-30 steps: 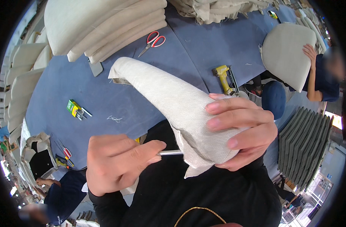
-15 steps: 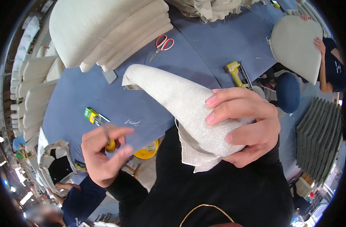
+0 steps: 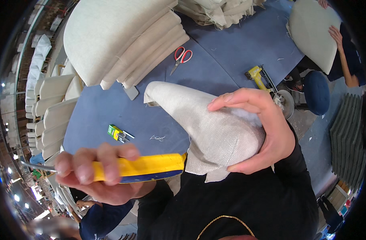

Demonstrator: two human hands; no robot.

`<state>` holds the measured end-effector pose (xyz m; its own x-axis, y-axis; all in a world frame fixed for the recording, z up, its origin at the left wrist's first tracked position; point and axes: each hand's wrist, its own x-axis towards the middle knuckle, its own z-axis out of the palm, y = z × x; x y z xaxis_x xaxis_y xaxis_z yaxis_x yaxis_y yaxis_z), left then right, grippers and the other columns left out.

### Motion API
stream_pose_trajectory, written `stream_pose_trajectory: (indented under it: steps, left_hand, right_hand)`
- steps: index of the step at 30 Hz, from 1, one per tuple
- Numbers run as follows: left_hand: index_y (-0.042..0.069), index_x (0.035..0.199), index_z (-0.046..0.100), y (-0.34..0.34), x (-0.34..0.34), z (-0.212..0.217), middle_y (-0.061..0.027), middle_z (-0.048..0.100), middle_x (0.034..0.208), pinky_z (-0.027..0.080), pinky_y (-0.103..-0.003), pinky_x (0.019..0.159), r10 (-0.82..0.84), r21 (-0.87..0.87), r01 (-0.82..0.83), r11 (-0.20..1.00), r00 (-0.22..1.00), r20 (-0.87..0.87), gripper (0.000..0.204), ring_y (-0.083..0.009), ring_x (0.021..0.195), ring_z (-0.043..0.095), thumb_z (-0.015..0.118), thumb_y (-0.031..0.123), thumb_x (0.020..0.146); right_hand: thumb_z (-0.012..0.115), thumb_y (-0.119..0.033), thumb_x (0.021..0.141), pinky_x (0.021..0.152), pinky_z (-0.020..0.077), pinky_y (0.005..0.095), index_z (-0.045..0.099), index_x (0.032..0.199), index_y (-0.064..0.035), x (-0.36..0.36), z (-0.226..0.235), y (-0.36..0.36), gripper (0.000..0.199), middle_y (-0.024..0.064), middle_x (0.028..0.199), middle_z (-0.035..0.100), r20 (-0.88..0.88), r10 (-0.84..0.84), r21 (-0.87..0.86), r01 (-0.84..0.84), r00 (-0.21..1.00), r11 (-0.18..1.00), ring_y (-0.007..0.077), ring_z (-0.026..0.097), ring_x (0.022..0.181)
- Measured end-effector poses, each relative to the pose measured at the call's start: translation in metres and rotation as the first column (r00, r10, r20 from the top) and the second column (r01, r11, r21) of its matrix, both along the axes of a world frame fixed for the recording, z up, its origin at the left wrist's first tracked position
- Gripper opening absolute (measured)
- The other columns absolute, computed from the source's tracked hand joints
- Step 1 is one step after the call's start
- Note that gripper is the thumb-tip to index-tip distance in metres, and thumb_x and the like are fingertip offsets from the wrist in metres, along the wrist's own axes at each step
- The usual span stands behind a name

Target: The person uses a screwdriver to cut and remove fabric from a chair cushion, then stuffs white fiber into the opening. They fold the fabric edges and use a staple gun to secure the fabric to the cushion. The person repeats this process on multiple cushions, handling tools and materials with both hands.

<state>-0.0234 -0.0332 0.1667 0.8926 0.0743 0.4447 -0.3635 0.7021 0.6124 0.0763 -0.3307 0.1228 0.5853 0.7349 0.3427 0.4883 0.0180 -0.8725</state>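
My left hand [image 3: 83, 168] is closed around a tool with a yellow-and-blue handle [image 3: 153, 166]. A thin metal shank sticks out of my fist on the left, and the handle's right end reaches the edge of a beige fabric-covered padded piece [image 3: 207, 132]. Whether the two touch, I cannot tell. My right hand [image 3: 267, 132] grips the wide end of that piece, thumb below and fingers above. White stuffing shows inside the curve of the hand. The piece tapers toward the upper left, with loose fabric flaps hanging at its lower edge.
On the blue-grey table [image 3: 99, 108] lie red-handled scissors [image 3: 179, 60], a yellow staple gun [image 3: 259, 78], a green-and-yellow box [image 3: 118, 133] and thread scraps. Beige cushions [image 3: 119, 40] are stacked at the back left. One co-worker holds a panel [image 3: 315, 30] at right; another works lower left.
My left hand has turned and moved down left, bringing the tool's handle toward the padded piece. The right hand has shifted its fingers, uncovering the stuffing. My view has swung slightly.
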Motion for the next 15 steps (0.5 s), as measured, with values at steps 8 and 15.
stream_pose_trajectory:
  steps: [8,15]
  left_hand:
    - [0.008,0.118,0.057,-0.043,0.026,-0.005,-0.0092,0.064,0.085,0.051,-0.035,0.053,0.144,0.145,-0.136,0.98,0.988,-0.052,0.047,-0.0187,0.054,0.058,0.028,0.045,0.121]
    - [0.0,0.102,0.075,-0.036,0.059,0.003,0.0027,0.059,0.07,0.036,-0.022,0.054,0.383,0.804,-0.053,0.593,0.897,-0.223,0.01,-0.0026,0.06,0.048,0.074,0.01,0.102]
  right_hand:
    - [0.1,-0.016,0.062,0.106,0.0558,0.0401,0.053,0.144,0.0012,0.004,0.0,0.006,0.096,0.0201,0.134,0.073,0.003,0.123,-0.038,-0.123,0.992,0.992,0.0345,0.073,0.126]
    - [0.1,-0.024,0.069,0.105,0.0525,0.0353,0.051,0.148,-0.0021,0.064,0.007,0.003,0.096,0.0135,0.124,0.077,-0.107,0.519,0.016,-0.52,0.848,0.854,0.0249,0.074,0.118]
